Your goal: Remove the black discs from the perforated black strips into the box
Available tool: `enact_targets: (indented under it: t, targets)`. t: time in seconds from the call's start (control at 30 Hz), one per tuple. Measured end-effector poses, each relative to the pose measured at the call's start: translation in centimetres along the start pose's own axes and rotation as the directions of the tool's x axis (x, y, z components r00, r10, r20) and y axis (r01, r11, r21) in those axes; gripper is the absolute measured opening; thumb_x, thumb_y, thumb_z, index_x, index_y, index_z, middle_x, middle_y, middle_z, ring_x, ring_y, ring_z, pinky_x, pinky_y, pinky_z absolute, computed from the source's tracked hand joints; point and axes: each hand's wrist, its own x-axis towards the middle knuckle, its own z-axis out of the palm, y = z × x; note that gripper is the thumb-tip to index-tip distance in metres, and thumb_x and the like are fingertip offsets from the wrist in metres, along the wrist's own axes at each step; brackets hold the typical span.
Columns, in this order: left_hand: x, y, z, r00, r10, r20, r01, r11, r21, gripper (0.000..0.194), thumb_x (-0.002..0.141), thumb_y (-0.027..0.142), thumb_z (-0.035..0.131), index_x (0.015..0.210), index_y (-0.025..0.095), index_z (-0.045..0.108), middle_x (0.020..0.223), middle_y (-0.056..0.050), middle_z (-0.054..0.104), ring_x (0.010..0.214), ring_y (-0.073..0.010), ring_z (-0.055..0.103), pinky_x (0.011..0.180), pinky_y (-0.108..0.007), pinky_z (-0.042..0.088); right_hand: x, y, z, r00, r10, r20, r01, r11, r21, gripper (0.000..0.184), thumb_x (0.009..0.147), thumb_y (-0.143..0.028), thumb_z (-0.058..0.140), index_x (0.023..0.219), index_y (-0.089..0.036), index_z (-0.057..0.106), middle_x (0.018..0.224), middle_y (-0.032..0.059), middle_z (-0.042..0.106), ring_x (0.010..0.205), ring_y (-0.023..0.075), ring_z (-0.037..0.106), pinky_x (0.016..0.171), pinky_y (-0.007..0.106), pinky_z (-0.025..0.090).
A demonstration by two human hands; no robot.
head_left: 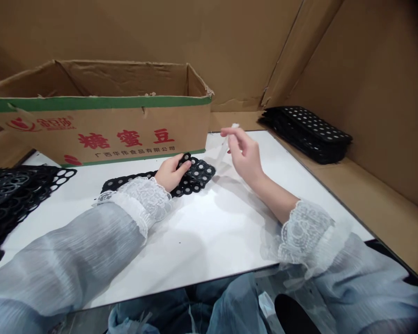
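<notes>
My left hand [170, 173]: closed on black dotted pieces [199, 171].
My right hand [245, 155]: half curled, pinching a clear strip [222, 152].
Carton [132, 123]: at the far edge of my bench [209, 232].

Head view: left hand [170, 173] at frame center grips black dotted sheet [201, 172], thumb on top. Right hand [245, 157], right of center, pinches clear strip [221, 157], lower end near sheet's right edge. Open carton [139, 121] upper left. Black ring sheets [16, 190] piled at left edge. Dotted black stack [306, 132] upper right. White table [195, 241] underneath hands.
</notes>
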Motion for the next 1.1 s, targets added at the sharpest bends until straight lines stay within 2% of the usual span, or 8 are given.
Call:
enact_targets:
  t: [0.13,0.3,0.47,0.6,0.67,0.8,0.97,1.1]
  targets:
    - [0.0,0.2,0.0,1.000,-0.005,0.007,0.005,1.000,0.024,0.031,0.080,0.040,0.039,0.084,0.014,0.055,0.082,-0.005,0.061,0.079,-0.0211,0.055,0.075,-0.032,0.040,0.1,0.2,-0.2,0.981,-0.005,-0.192,0.005,1.000,0.000,0.025,0.088,-0.028,0.031,0.103,-0.022,0.051,0.097,0.0059,0.054,0.081,0.0142,0.054,0.066,0.029,0.047]
    - [-0.1,0.2,0.0,1.000,0.009,0.009,-0.009,0.999,0.048,0.031,0.081,0.040,0.038,0.083,0.014,0.054,0.081,-0.005,0.060,0.078,-0.0205,0.054,0.074,-0.032,0.040,-0.9,0.8,1.6,0.993,0.016,0.118,-0.020,0.999,0.035,0.022,0.087,-0.022,0.032,0.087,-0.022,0.055,0.083,0.0037,0.047,0.065,0.0116,0.048,0.064,0.030,0.046]
    - [-0.1,0.4,0.0,1.000,0.021,0.021,-0.023,0.996,0.087,0.029,0.082,0.040,0.037,0.080,0.016,0.053,0.078,-0.004,0.060,0.075,-0.0197,0.054,0.072,-0.031,0.040,-0.8,-1.1,1.5,0.973,0.230,0.004,-0.225,0.948,0.224,0.017,0.087,-0.033,0.036,0.102,-0.027,0.040,0.075,0.0001,0.045,0.060,0.0103,0.043,0.057,0.025,0.042]
    - [-0.1,0.5,0.0,1.000,0.014,0.011,-0.015,0.996,0.091,0.029,0.082,0.040,0.038,0.079,0.016,0.053,0.078,-0.004,0.060,0.074,-0.0192,0.053,0.070,-0.030,0.039,-0.2,-1.4,0.9,0.934,0.354,0.052,-0.351,0.880,0.321,0.026,0.081,-0.046,0.045,0.073,-0.021,0.042,0.054,-0.0045,0.032,0.048,0.0079,0.032,0.045,0.022,0.031]
    - [-0.1,0.5,0.0,1.000,0.011,0.012,-0.012,0.995,0.095,0.028,0.081,0.040,0.038,0.079,0.016,0.053,0.077,-0.004,0.059,0.074,-0.0192,0.053,0.070,-0.030,0.039,0.2,-1.2,0.5,0.926,0.378,0.016,-0.357,0.861,0.362,0.040,0.079,-0.051,0.043,0.057,-0.020,0.033,0.050,-0.0047,0.027,0.045,0.0073,0.028,0.043,0.022,0.026]
    - [-0.2,0.5,-0.1,1.000,0.013,0.025,-0.016,0.994,0.105,0.028,0.082,0.040,0.038,0.077,0.016,0.052,0.074,-0.003,0.058,0.072,-0.0187,0.052,0.068,-0.030,0.037,0.2,-0.6,0.7,0.921,0.387,-0.042,-0.329,0.831,0.448,0.049,0.081,-0.056,0.035,0.050,-0.020,0.022,0.046,-0.0046,0.022,0.042,0.0068,0.025,0.041,0.023,0.022]
    - [-0.3,0.5,-0.1,1.000,0.026,0.014,-0.027,0.991,0.128,0.027,0.082,0.040,0.038,0.073,0.017,0.049,0.070,-0.002,0.055,0.069,-0.0173,0.050,0.066,-0.028,0.036,-1.2,0.8,2.6,0.905,0.412,0.107,-0.420,0.825,0.379,0.050,0.077,-0.056,0.043,0.048,-0.020,0.024,0.042,-0.0054,0.023,0.041,0.0059,0.023,0.039,0.023,0.017]
    - [-0.3,0.5,-0.1,0.999,0.036,0.023,-0.040,0.988,0.151,0.027,0.082,0.040,0.036,0.071,0.018,0.047,0.068,-0.002,0.054,0.067,-0.0169,0.050,0.064,-0.028,0.036,-1.0,0.7,2.4,0.893,0.441,0.085,-0.432,0.793,0.429,0.051,0.078,-0.056,0.042,0.048,-0.020,0.023,0.041,-0.0061,0.022,0.038,0.0051,0.023,0.038,0.023,0.017]
